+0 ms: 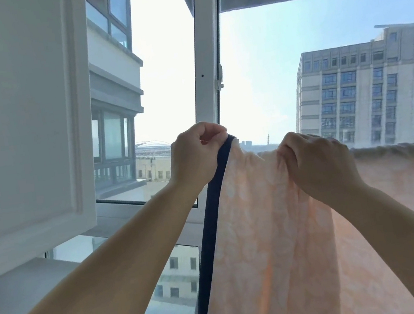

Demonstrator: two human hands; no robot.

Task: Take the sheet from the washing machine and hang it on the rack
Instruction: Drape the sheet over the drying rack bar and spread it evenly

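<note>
The left hand [195, 155] pinches the dark border of the peach sheet [265, 241] (patterned, hanging down). The right hand [318, 165] grips its bunched top edge.

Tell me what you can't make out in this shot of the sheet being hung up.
- Rack: in the head view, the sheet drapes over it, so no bar shows.
- Sheet's bottom: cut off by the lower frame edge.
- Left hand fingertips: curled out of sight round the dark border.
- Right hand fingertips: buried in bunched fabric.
- Washing machine: out of frame.
</note>
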